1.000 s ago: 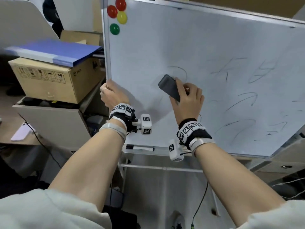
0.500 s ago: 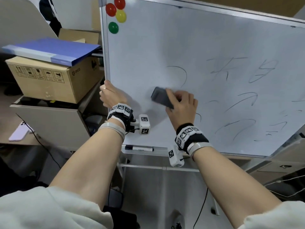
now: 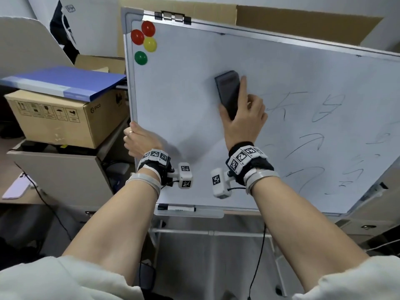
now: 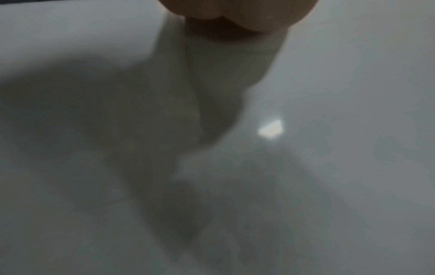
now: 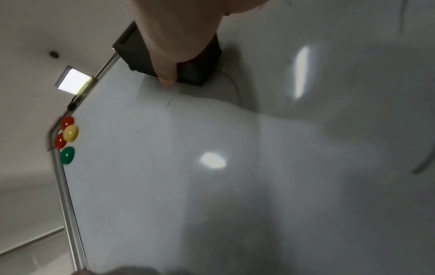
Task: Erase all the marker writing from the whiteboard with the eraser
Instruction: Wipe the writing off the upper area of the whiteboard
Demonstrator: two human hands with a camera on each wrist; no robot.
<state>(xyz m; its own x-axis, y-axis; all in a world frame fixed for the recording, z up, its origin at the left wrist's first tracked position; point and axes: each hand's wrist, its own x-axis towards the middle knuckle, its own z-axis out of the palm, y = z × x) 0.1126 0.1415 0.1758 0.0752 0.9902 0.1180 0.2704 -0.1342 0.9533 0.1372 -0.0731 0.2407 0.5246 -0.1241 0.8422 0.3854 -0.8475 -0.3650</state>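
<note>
White metal-framed whiteboard [image 3: 194,131], its left edge gripped by the left hand [image 3: 138,139], looks wiped on its left half, while the right hand [image 3: 242,118] holding the dark rectangular eraser [image 3: 228,92] has faint marker strokes [image 3: 307,144] left across the right half.

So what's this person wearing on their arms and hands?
Pale off-white sleeves are pushed up past the elbows, forearms bare. Each wrist has a black strap, a grey band and white blocks printed with black square tags. A small white tagged camera box with a thin black cable juts from each. The left hand wears a ring; the right hand shows none.
</note>
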